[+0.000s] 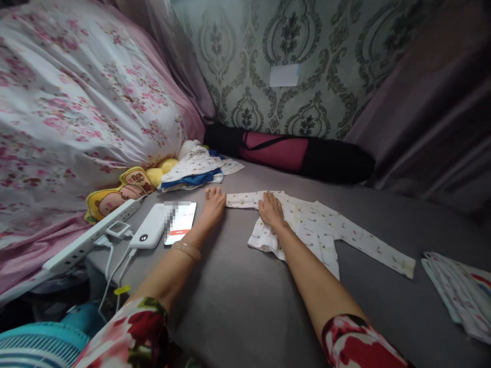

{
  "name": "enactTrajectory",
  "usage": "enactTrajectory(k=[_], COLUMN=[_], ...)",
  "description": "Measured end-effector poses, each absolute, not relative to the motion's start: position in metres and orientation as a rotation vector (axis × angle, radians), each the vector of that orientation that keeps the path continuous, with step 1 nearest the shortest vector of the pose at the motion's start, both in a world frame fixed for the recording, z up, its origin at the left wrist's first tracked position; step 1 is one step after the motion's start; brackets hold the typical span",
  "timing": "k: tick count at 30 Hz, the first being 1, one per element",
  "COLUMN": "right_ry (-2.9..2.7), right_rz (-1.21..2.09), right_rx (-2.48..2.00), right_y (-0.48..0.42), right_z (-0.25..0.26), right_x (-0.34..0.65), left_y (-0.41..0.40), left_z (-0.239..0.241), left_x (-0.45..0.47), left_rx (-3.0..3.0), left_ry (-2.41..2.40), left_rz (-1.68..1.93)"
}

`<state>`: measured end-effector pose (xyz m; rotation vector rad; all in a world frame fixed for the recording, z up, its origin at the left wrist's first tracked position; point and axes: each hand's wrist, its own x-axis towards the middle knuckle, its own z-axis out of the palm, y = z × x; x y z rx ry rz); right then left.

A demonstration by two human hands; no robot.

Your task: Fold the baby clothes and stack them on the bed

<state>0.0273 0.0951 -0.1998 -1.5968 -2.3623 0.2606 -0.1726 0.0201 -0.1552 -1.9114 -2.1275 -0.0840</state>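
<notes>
A small white long-sleeved shirt (303,222) with a fine scattered print lies spread on the grey surface. Its left-hand sleeve stretches straight out to my left hand (214,203), whose curled fingers grip the cuff end. My right hand (271,210) rests palm down on the shirt near the root of that sleeve, fingers extended. Out to the right lies the other sleeve, angled toward me and untouched. The shirt's lower edge is partly hidden behind my right forearm.
Piled clothes (195,168) lie at the back left; folded clothes (460,291) sit at the right. A phone (186,222), power bank (151,227) and power strip (95,230) with cables are left. A long black-and-maroon bag (276,151) lines the wall. A teal fan (46,340) stands lower left.
</notes>
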Motion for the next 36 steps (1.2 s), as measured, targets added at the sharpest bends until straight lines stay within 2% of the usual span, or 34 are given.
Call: enactTrajectory(k=[3,9,17,24,30,34,36], right_ry=[-2.379,-2.326,-2.381,-2.360,-2.359,-2.344,-2.333], right_rz=[0.243,0.341,0.198,0.197,0.173,0.153,0.143], right_rx=[-1.597,-1.636,-1.602,-1.597,-1.588,-1.592,-1.599], right_y=[0.094,0.108,0.116,0.115,0.113,0.113,0.112], right_z=[-0.197,-0.182,-0.200,-0.200,-0.199,-0.200,-0.200], right_x=[0.026,0.034,0.047,0.045,0.046,0.044,0.044], left_y=[0.022,0.046,0.071,0.068,0.056,0.067,0.075], left_z=[-0.161,-0.156,-0.165,-0.162,-0.163,-0.156,-0.155], left_x=[-0.185,-0.187,-0.191,-0.179,-0.166,-0.158,-0.142], left_rx=[-1.825,-1.645,-1.573,-1.554,-1.639,-1.547,-1.755], left_ry=[-2.335,-2.799,-3.036,-2.848,-2.686,-2.485,-2.345], left_rz=[-0.039,-0.270,-0.510,-0.611,-0.295,-0.244,-0.259])
